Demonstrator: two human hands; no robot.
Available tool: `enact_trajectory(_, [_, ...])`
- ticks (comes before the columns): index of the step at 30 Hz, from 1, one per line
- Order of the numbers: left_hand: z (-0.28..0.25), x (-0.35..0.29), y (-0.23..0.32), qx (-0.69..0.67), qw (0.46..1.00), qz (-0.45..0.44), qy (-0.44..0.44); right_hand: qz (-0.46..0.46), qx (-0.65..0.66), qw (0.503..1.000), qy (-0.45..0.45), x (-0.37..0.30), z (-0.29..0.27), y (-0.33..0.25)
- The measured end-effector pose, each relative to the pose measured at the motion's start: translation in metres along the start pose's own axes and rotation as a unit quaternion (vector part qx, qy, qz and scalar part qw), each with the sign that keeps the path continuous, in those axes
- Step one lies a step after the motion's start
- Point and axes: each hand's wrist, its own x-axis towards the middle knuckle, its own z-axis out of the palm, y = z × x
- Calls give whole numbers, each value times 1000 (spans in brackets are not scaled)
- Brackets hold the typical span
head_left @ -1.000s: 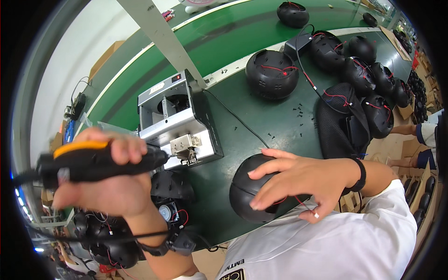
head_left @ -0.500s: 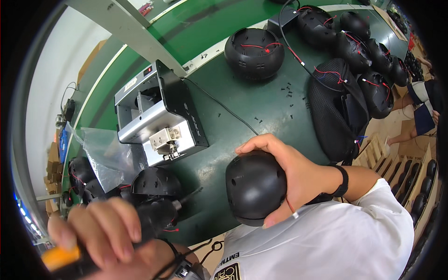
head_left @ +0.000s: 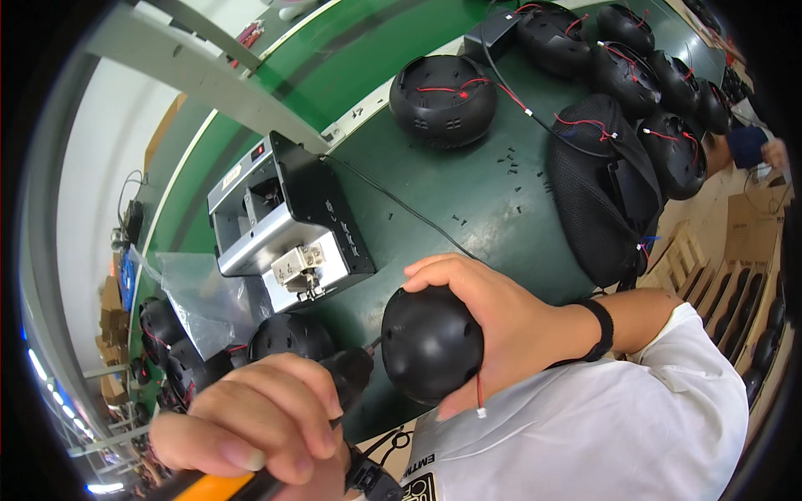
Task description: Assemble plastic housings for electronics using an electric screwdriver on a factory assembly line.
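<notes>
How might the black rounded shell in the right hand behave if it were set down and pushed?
The black rounded shell would probably roll or rock, given its curved surface. Its smooth sheen suggests it could be slightly slippery. The thin red wire would likely flop about, since it dangles below the shell.

You have an open lane across the central surface (head_left: 497,238), between the metal device (head_left: 317,204) at left and the mesh piece (head_left: 585,200) at right; a cable (head_left: 393,196) slants through it (loose screws (head_left: 518,189) lie there too). A wired shell (head_left: 443,113) stands at upper centre, clustered shells (head_left: 622,79) crowd upper right, and your right hand (head_left: 514,321), holding a round housing (head_left: 430,346), closes the lower centre.
</notes>
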Motion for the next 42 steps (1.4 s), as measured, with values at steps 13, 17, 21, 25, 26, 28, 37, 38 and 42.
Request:
enact_trajectory(13, [1, -19, -59, 68, 983, 168, -18, 4, -31, 999, 36, 9, -2, 11])
enact_trajectory(17, [-4, -15, -65, 53, 981, 172, -68, -1, -14, 999, 40, 11, -3, 17])
enact_trajectory(21, [-24, 1, -55, 1, 984, 111, -138, 26, -6, 999, 28, 15, -6, 15])
enact_trajectory(25, [-19, 6, -20, -12, 994, 77, 74, 52, -24, 998, 12, 16, -3, 10])
enact_trajectory(26, [-29, 14, -14, -12, 994, 49, 96, 52, -21, 998, 9, 17, -2, 11])
enact_trajectory(28, [-45, 25, -18, 64, 986, 29, 150, 42, -2, 999, 4, 18, -2, 11])
enact_trajectory(37, [-67, 27, -49, 36, 972, -78, 220, 66, 33, 997, 8, 15, -4, 15])
enact_trajectory(38, [-62, 27, -44, 46, 965, -106, 235, 71, 33, 997, 8, 16, -4, 16])
enact_trajectory(42, [-32, 24, 3, -46, 982, 4, 182, 62, 33, 998, 5, 20, 1, 12])
